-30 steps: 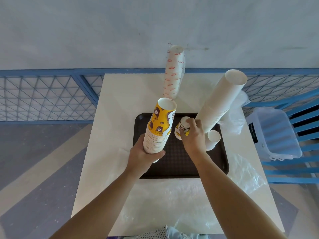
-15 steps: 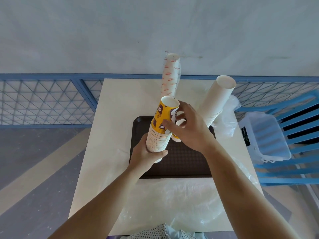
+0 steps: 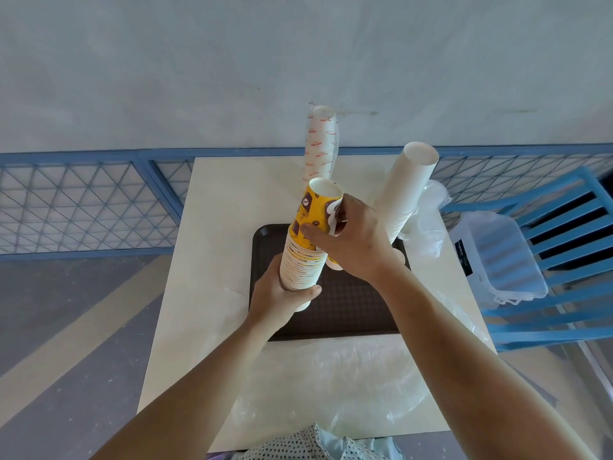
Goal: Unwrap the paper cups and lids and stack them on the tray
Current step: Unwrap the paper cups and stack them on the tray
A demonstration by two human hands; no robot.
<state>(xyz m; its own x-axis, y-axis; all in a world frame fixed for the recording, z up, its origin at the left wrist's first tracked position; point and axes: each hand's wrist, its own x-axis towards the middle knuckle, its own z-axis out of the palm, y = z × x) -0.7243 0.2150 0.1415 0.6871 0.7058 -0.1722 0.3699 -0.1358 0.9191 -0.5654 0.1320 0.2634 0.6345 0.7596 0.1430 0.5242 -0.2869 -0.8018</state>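
My left hand (image 3: 278,297) grips the lower part of a tall stack of yellow printed paper cups (image 3: 306,247), which stands over the dark brown tray (image 3: 351,313). My right hand (image 3: 355,240) holds a second small group of yellow cups (image 3: 336,215) pressed against the top of that stack, thumb across the front. A tall stack of plain white cups (image 3: 406,187) leans on the tray's right side. A wrapped sleeve of cups with red print (image 3: 320,144) stands behind, at the table's far edge. My right hand hides the far part of the tray.
Loose clear plastic wrap (image 3: 335,383) lies on the white table (image 3: 215,247) in front of the tray, and more crumpled wrap (image 3: 428,224) at the right. A blue chair (image 3: 564,227) with a clear plastic bin (image 3: 497,257) stands right. Blue mesh fencing (image 3: 83,204) runs behind.
My right hand picked up the small group of yellow cups from the tray and carried it left and up to the top of the stack in my left hand.
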